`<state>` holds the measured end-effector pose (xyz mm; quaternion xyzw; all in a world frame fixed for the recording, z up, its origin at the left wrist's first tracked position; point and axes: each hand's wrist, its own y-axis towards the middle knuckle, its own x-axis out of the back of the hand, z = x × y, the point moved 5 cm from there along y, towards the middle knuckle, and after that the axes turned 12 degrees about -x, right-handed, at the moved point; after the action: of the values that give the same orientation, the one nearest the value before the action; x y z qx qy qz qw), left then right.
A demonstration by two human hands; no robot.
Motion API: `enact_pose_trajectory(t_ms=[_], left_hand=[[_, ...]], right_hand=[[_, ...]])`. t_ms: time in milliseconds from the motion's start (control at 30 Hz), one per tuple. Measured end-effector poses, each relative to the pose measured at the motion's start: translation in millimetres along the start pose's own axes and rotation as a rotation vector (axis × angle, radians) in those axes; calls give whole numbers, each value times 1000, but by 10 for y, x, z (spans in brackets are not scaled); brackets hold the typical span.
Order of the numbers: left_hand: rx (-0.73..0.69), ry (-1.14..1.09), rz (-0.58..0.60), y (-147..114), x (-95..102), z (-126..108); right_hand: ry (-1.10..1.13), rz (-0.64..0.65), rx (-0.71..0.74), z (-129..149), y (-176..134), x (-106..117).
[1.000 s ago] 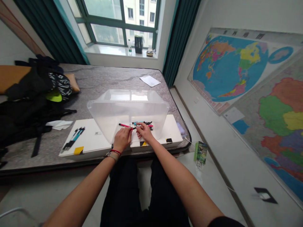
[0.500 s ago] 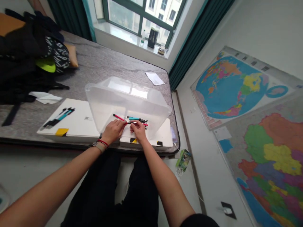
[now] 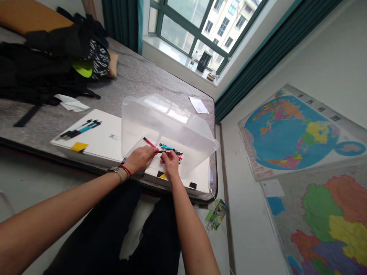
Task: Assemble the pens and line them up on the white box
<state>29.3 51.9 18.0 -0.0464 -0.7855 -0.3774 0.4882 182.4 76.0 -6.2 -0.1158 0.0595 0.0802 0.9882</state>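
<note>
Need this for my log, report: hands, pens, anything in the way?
Left hand pinching red pen; right hand alongside, grip unclear. More pens in clear bin. No obstruction visible at the hands.

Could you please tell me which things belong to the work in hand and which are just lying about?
Likely in use:
red pen, in the left hand
loose pens beyond the right hand
clear bin
pens on the left white box

Apparently lying about:
black bag
crumpled paper
flat sheet
windowsill bottle
</note>
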Motion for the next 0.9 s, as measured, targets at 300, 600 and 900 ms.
enact_pose_trajectory(t_ms=[300, 600, 900], left_hand=[[11, 9, 3, 28, 63, -22], [-33, 13, 32, 19, 53, -23], [2, -79, -125, -67, -48, 79]], right_hand=[[44, 26, 13, 0, 16, -3], [68, -18, 14, -61, 48, 17], [159, -29, 7, -26, 18, 2]])
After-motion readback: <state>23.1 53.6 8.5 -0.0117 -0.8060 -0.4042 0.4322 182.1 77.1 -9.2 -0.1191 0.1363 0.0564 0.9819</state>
